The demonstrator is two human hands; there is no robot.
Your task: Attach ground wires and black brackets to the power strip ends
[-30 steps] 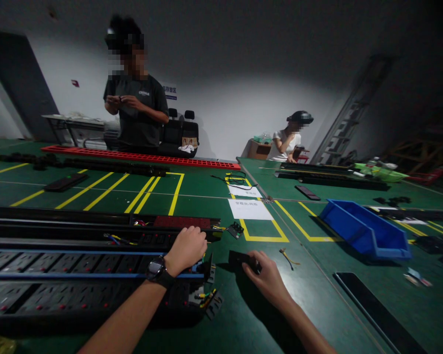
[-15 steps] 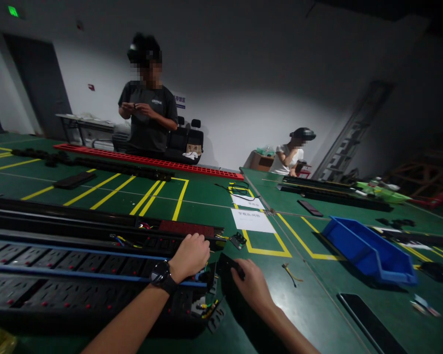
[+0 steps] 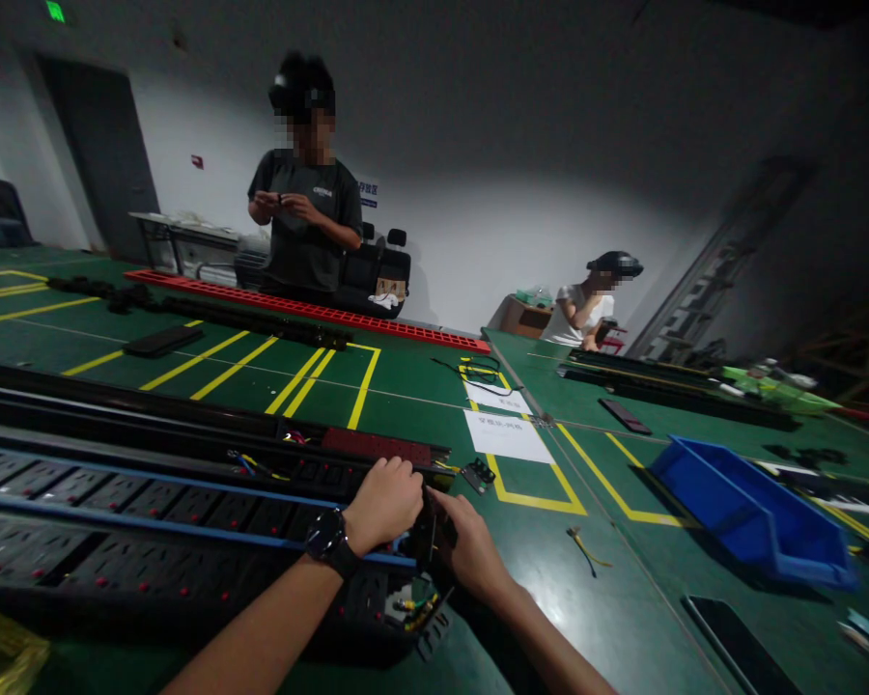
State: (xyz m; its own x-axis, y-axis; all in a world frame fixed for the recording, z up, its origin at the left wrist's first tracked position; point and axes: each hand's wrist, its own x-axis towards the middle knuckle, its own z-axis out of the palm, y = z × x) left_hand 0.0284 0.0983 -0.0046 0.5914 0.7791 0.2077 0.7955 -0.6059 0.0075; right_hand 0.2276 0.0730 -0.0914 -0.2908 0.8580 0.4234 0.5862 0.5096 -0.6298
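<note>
Long black socket strips (image 3: 166, 502) with red dots and blue edges lie side by side at the lower left. My left hand (image 3: 387, 502), with a watch on its wrist, is closed at the right end of the strips; what it grips is hidden. A dark piece (image 3: 427, 531) stands at that end, and my right hand (image 3: 470, 545) has its fingers closed on the piece's right side. Below both hands, yellow and green wires (image 3: 416, 606) stick out of the nearest strip's end. A small black connector (image 3: 478, 475) lies just beyond my right hand.
A blue bin (image 3: 757, 512), a phone (image 3: 739, 642) and a loose wire piece (image 3: 586, 552) are on the green table to the right. White paper sheets (image 3: 508, 436) lie ahead. A red grid strip (image 3: 304, 311) runs along the far edge. Two people are beyond the table.
My right hand has moved left with the dark piece, bringing it against the strips' end beside my left hand. The whole view has shifted slightly.
</note>
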